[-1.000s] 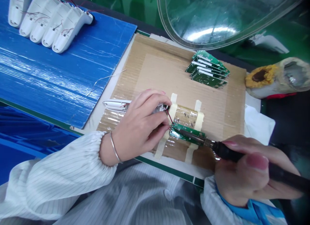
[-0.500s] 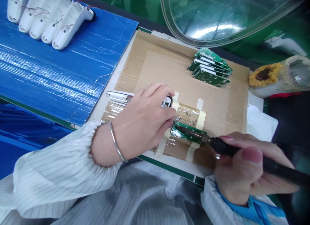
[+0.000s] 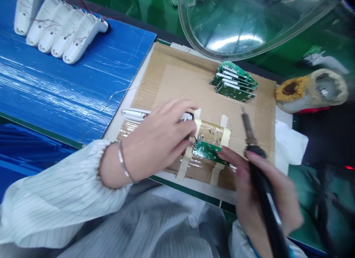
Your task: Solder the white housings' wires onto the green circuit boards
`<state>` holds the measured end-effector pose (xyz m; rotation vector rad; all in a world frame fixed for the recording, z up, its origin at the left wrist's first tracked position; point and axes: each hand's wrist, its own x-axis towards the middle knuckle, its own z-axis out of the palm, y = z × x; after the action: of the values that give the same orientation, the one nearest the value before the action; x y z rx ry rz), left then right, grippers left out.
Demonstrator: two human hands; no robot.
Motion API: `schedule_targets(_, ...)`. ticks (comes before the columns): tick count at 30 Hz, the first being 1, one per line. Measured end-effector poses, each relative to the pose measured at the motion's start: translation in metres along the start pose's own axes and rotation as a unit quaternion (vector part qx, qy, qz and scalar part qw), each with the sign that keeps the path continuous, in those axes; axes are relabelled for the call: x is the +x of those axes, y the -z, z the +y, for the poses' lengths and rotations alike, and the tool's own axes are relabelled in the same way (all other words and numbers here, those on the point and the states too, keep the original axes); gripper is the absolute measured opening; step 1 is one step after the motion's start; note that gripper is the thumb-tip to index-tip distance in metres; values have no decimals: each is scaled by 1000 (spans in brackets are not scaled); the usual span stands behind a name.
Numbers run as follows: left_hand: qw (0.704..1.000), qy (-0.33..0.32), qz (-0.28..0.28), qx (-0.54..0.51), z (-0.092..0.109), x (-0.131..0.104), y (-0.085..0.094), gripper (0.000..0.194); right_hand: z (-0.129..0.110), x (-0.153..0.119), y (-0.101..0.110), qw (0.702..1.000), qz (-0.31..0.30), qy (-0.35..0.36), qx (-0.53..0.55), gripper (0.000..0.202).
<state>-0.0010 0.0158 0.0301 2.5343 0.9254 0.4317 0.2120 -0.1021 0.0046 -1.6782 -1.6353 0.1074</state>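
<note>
In the head view, you have the circuit board (image 3: 207, 150) lying flat near the centre of the cardboard (image 3: 180, 80), with the white housing (image 3: 134, 114) at its ten o'clock. Your left hand (image 3: 155, 147) is curled over the white housing, thumb and forefinger bunched by the thin wires (image 3: 195, 139) at the circuit board's near-left end. Your right hand (image 3: 287, 204) grips the soldering iron (image 3: 251, 137), while outstretched fingertips touch the circuit board's four o'clock end.

A sideways swing could bring the iron's tip, raised and pointing near twelve o'clock, against the stacked boards (image 3: 235, 84) just beyond it (metal that may well be hot). A tug from your left hand could strain the wires or skew the circuit board, and uneven fingertip pressure might tilt it.

Your left hand hides the middle of the white housing and most of the wires, so what exactly the thumb pinches, I cannot tell. Your right hand is blurred, the iron's handle runs out at five o'clock, and the joints are too small to judge.
</note>
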Motion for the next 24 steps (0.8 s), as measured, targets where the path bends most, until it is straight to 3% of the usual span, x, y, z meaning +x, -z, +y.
schedule_targets(3,1000,-6,-19,24,-16,-22,14,18,7,-9,-5,995,-88,37,-5,60)
schedule_targets(5,998,14,-48,39,-19,-39,24,22,10,-13,-7,994,-99,30,29,64)
schedule_targets(7,997,27,-74,15,-11,-54,27,29,11,-14,-7,991,-110,17,73,64)
schedule_targets(10,990,4,-110,-84,15,-63,18,50,10,-17,-5,977,-161,18,138,77)
schedule_targets(13,991,-9,-102,-81,38,-57,0,46,10,-22,-8,976,-181,41,116,96)
schedule_targets(18,987,-88,-53,125,48,-34,-12,11,11,-28,-17,982,-149,81,85,99)
schedule_targets(24,987,-118,8,104,45,-24,-18,21,11,-26,-18,980,-152,83,95,98)
